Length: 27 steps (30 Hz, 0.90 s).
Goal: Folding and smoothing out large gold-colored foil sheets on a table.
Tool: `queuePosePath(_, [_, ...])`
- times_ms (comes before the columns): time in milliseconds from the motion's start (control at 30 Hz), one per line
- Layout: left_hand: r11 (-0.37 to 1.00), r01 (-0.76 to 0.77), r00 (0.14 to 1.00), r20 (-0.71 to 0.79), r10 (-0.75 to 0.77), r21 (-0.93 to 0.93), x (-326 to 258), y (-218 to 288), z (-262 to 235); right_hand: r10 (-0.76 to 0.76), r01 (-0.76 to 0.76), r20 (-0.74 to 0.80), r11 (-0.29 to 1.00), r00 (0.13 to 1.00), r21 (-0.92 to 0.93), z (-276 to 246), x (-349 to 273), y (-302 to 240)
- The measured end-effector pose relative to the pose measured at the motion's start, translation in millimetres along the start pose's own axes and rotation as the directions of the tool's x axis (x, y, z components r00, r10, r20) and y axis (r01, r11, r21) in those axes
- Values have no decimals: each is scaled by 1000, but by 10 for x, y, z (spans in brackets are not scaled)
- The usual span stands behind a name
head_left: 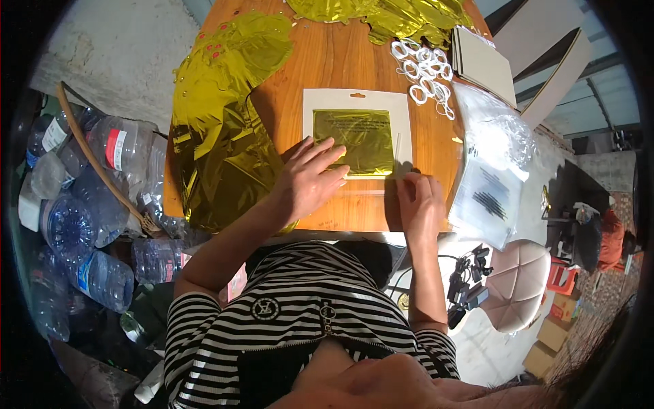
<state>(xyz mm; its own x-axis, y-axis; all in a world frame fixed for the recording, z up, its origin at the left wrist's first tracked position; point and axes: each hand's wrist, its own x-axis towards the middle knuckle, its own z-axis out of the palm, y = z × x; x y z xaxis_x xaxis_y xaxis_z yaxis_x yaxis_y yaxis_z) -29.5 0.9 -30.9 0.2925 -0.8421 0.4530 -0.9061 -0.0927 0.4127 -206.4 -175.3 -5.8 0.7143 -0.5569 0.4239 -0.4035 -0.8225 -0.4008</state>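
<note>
A white card [356, 100] with a hang hole at its top lies on the table before me. On it rests a folded sheet of gold foil [361, 140], flat and square, with small dark print. My left hand [313, 170] lies over the foil's lower left side, fingers stretched and spread. A thin pale straw-like stick [398, 151] lies along the foil's right edge. At the card's lower right corner, my right hand [417, 198] has its fingertips pinched together. What they grip is hidden. A faint clear edge shows below the card, perhaps plastic film.
More gold foil [231, 123] covers the wooden table's [327, 61] left side and far end. White ring-shaped loops [424, 71], stacked cards [482, 67] and clear plastic bags [487, 194] lie at the right. Plastic bottles [102, 211] crowd the left floor; a padded stool [519, 283] stands right.
</note>
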Motion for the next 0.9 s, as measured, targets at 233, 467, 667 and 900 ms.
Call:
queuePosePath(233, [1000, 14, 1000, 28, -14, 6, 19, 23, -34, -23, 24, 19, 998, 1000, -56, -12, 71, 89])
queuePosePath(467, [999, -50, 985, 167, 48, 4, 523, 54, 73, -264, 247, 114, 958, 958, 145, -153, -70, 94])
queuePosePath(667, [953, -304, 920, 262, 290, 12, 822, -124, 503, -186, 141, 289, 975, 939, 169, -235, 49, 127])
queuePosePath(900, [949, -315, 898, 322, 299, -2, 801, -143, 510, -281, 202, 433, 955, 857, 219, -289, 181, 193])
